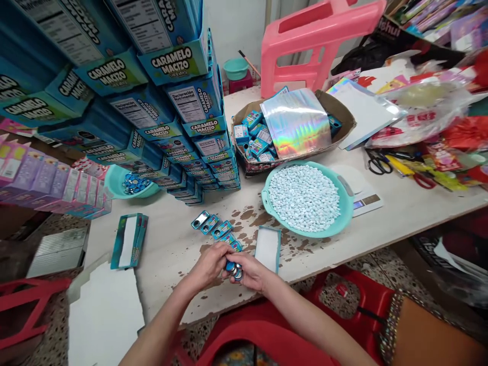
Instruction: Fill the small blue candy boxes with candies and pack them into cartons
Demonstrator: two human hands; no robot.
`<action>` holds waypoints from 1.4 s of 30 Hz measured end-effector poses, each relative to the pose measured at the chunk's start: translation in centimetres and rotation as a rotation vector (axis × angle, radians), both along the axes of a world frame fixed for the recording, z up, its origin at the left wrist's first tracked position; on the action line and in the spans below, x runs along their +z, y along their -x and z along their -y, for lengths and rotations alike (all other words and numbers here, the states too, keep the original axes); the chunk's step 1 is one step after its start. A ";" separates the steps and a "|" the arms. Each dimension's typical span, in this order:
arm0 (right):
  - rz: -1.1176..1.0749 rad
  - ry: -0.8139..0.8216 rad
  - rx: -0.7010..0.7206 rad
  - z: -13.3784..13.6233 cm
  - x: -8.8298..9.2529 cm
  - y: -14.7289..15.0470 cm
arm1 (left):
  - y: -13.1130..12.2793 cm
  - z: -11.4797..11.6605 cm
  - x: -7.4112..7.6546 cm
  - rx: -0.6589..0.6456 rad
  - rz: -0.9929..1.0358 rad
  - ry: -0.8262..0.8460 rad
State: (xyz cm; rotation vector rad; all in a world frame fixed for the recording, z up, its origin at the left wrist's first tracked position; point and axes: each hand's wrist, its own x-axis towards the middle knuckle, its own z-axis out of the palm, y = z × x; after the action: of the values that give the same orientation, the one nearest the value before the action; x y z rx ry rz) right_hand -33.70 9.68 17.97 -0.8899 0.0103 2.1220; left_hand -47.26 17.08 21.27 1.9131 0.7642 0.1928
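Observation:
My right hand (251, 272) is closed around several small round metal caps (235, 272), blue and silver, near the table's front edge. Close against it, my left hand (211, 263) has its fingers drawn together at the caps; what they pinch is hidden. Just beyond my fingers, small blue tins (209, 223) with round openings lie in a slanting row, the nearest one partly covered by my hands. An open blue carton with a white inside (268, 249) lies right of my right hand.
A turquoise bowl of pale candies (305, 198) stands by a scale (368, 205). Behind it, a cardboard box (251, 165) holds blue tins. Tall stacks of blue cartons (202, 101) rise at left, beside a bowl (112, 183) of caps. Scissors (377, 162) lie at right.

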 end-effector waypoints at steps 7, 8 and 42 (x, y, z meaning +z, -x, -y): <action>0.025 0.003 0.046 -0.9 1.6 0.3 | 3.5 -3.6 -0.6 0.761 0.175 0.634; 0.042 0.010 0.026 -1.0 1.7 0.2 | 4.3 -4.6 -0.8 0.836 0.188 0.639; -0.071 0.094 -0.217 -2.4 0.4 -1.7 | 3.9 -15.3 -6.0 0.476 -0.767 0.241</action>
State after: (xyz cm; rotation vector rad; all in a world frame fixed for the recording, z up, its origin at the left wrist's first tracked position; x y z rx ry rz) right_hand -31.97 12.06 18.35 -0.8284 0.2348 1.9618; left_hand -51.15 32.39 15.25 1.5262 1.6700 -0.3565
